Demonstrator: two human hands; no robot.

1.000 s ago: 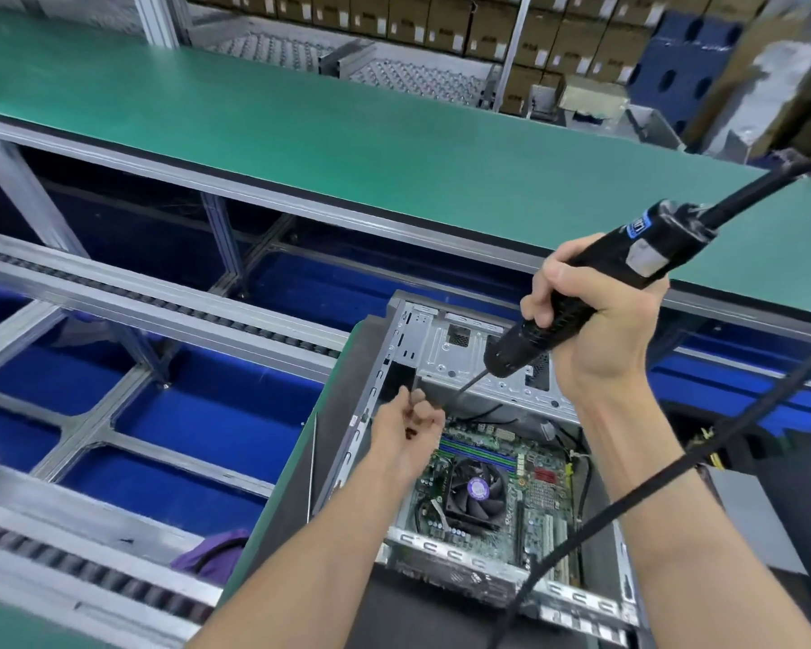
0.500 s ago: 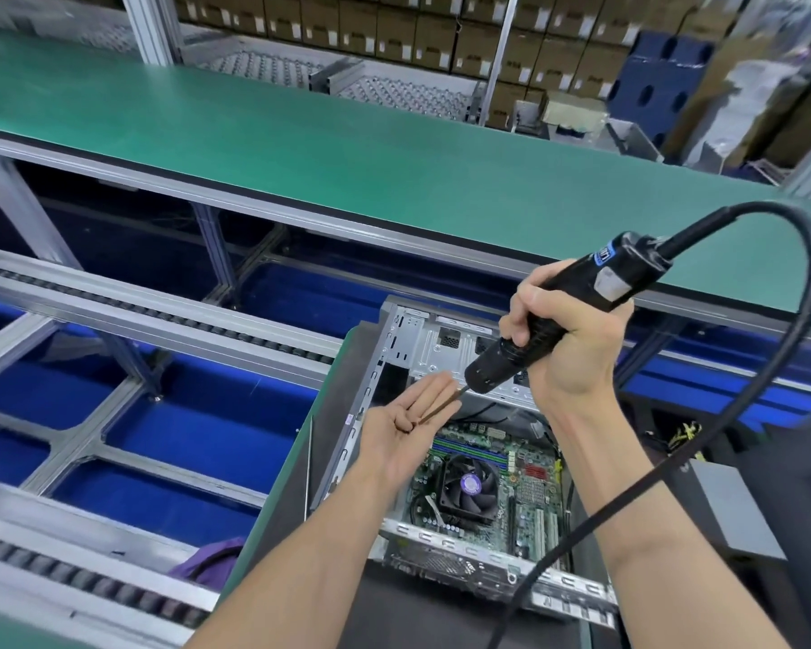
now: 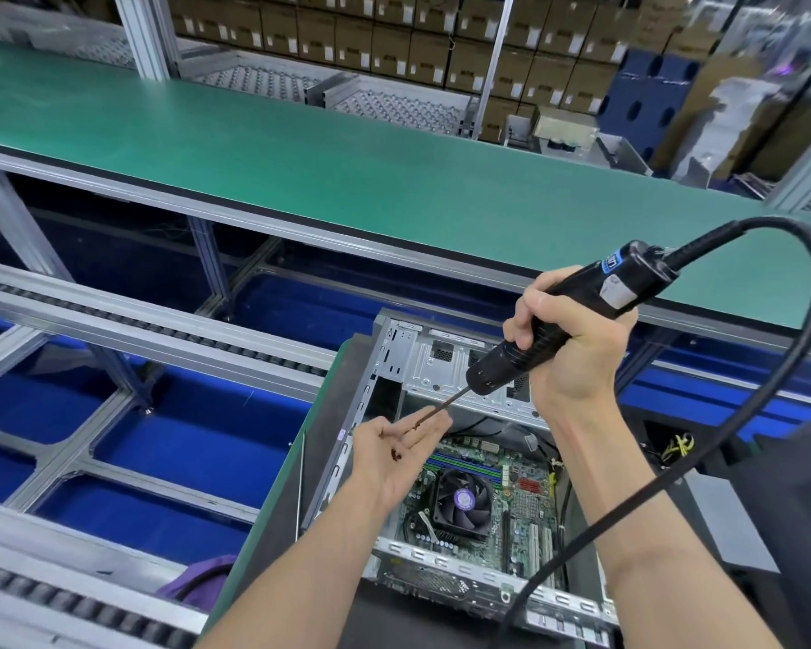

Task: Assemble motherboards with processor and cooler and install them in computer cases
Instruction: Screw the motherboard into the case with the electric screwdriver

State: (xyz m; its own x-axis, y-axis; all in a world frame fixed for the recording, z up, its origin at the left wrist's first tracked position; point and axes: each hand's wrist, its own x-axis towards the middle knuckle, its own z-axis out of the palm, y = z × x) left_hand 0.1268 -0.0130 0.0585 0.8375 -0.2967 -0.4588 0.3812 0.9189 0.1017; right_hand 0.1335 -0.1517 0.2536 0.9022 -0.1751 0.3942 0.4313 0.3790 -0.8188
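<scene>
An open metal computer case [image 3: 396, 367] lies in front of me with a green motherboard [image 3: 525, 489] inside it. A black cooler fan [image 3: 462, 501] with a purple hub sits on the board. My right hand [image 3: 572, 353] grips a black electric screwdriver [image 3: 567, 316] above the case, its bit pointing down-left. My left hand [image 3: 394, 452] is held palm up over the case's left side with fingers straight. Small dark screws [image 3: 398, 456] lie on its palm, and the bit's tip touches the fingers.
A thick black cable [image 3: 768, 395] loops from the screwdriver over my right forearm. A long green-topped bench [image 3: 347, 171] runs behind the case. Roller conveyor rails [image 3: 127, 320] and blue trays lie to the left. A purple object [image 3: 202, 578] sits at the lower left.
My left hand has opened from loosely curled fingers to a flat palm holding screws. The screwdriver bit has come down onto that hand's fingers. The camera tilted upward slightly.
</scene>
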